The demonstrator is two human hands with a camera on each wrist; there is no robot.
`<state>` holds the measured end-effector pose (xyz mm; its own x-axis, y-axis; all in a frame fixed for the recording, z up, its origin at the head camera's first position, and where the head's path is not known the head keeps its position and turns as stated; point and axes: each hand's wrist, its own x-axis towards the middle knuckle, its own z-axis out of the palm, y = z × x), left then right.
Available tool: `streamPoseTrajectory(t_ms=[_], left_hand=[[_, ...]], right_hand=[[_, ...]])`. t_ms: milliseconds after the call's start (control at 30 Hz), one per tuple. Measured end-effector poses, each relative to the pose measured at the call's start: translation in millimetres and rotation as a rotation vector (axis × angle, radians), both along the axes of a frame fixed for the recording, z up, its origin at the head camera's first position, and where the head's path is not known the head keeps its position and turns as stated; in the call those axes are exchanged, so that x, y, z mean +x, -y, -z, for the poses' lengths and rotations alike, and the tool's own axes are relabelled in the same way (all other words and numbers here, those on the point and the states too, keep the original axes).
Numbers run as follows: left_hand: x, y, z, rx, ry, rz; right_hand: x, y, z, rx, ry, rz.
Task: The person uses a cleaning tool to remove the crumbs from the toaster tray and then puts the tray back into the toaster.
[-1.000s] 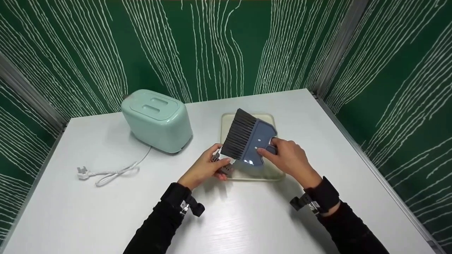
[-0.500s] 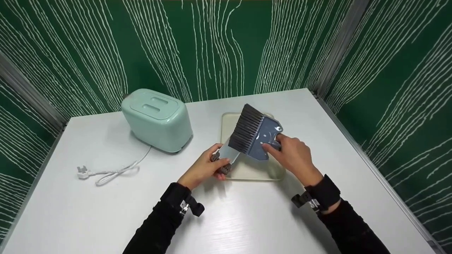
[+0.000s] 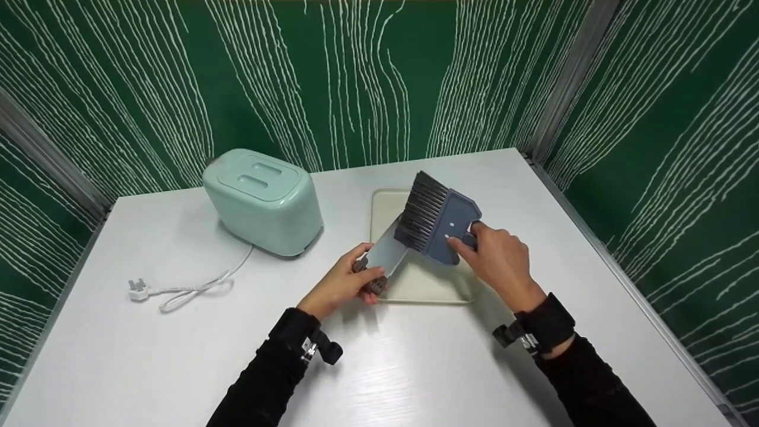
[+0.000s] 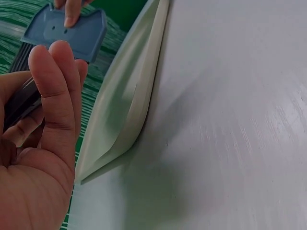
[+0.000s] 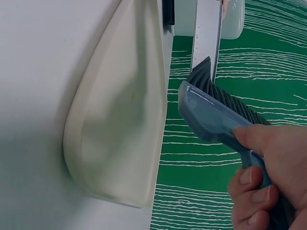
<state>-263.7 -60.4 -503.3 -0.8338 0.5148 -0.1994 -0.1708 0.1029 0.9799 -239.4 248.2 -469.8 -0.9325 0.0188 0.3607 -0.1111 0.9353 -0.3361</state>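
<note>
In the head view my left hand (image 3: 341,281) grips the dark slotted end of a flat metal crumb tray (image 3: 386,252), which slants up and away. My right hand (image 3: 501,260) holds a blue hand brush (image 3: 459,220) by its short handle, thumb on the flat body. Its black bristles rest against the far part of the crumb tray, covering it in the head view. The right wrist view shows the bristle tips meeting the metal strip (image 5: 207,36). Both things are held above a cream rectangular tray (image 3: 430,287) lying on the table.
A mint-green toaster (image 3: 267,207) stands at the back left of the white table (image 3: 178,367). Its white cord (image 3: 190,292) and plug (image 3: 139,289) lie in front of it. Green walls (image 3: 415,77) with white lines enclose the back and sides.
The brush has slid up and to the right along the crumb tray, away from the left hand, uncovering more of the metal. The left hand stays nearly still.
</note>
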Motion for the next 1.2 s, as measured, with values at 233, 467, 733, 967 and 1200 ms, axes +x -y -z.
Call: streamPoseTrajectory(t_ms=[233,467,733,967,1200], left_hand=[[-0.6,1.4,1.3,-0.005,-0.01,-0.01],[0.2,0.8,0.2,-0.026,-0.008,-0.004],[0.7,2.0,0.7,-0.024,-0.037,0.01],[0.8,2.9,-0.4,-0.041,-0.04,0.0],[-0.1,4.1,-0.1,-0.042,-0.03,0.001]], right_hand=[[-0.7,-2.8,0.2,0.023,-0.029,0.016],[-1.2,-6.5,3.4,0.058,-0.084,0.049],[-1.1,-9.3,4.0,0.096,-0.166,0.061],[0.5,-14.0,-2.2,0.086,-0.175,0.077],[-0.3,-13.8,-6.4,-0.031,-0.129,0.075]])
